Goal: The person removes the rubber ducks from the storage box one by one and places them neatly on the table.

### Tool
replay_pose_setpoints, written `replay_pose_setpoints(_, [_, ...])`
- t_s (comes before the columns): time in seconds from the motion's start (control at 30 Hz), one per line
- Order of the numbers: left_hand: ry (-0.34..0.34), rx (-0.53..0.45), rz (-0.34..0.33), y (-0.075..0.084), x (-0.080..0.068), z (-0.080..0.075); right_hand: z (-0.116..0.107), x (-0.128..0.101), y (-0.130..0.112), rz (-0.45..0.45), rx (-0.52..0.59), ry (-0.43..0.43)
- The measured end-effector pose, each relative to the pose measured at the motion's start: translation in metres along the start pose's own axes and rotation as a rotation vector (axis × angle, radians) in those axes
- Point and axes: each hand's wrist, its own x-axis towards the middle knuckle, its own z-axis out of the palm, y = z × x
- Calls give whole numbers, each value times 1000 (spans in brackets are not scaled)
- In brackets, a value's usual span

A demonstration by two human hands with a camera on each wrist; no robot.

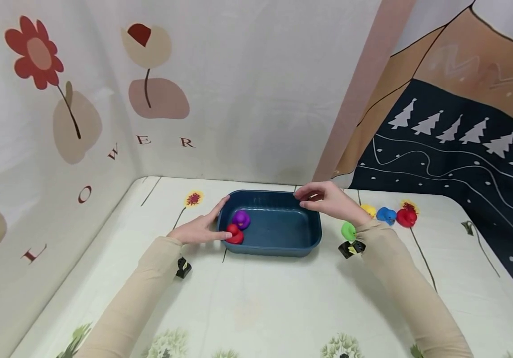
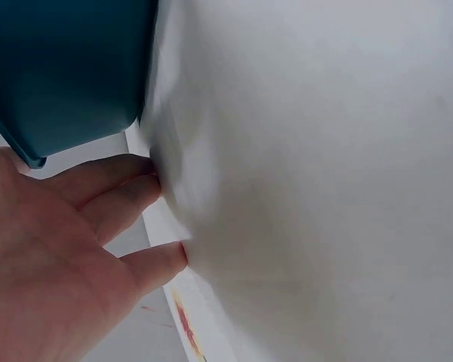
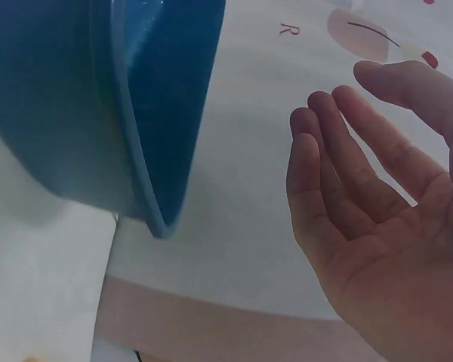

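Note:
A dark blue plastic basin (image 1: 278, 250) sits on the table, with a purple rubber duck (image 1: 241, 219) and a red rubber duck (image 1: 235, 234) inside at its left end. My left hand (image 1: 200, 228) rests at the basin's left side, its thumb reaching over the rim by the red duck. In the left wrist view, the other fingers (image 2: 124, 204) extend outside the basin (image 2: 68, 83), low by the tabletop. Above the basin's back right corner is my right hand (image 1: 325, 199). The right wrist view shows its fingers (image 3: 362, 188) loosely bent, holding nothing, apart from the basin.
Right of the basin, partly behind my right forearm, are a green duck (image 1: 348, 230), a yellow duck (image 1: 368, 211), a blue duck (image 1: 386, 216) and another red duck (image 1: 406, 218). A printed cloth wall (image 1: 247, 99) stands behind the table.

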Motion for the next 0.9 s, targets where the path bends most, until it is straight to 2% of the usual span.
replay_pose_setpoints(0.4, [-1, -8, 11, -2, 1, 1, 14, 25, -2, -45, -13, -55])
replay_pose_setpoints(0.9, [-3, -23, 9, -2, 1, 1, 27, 62, 5, -12, 53, -124])
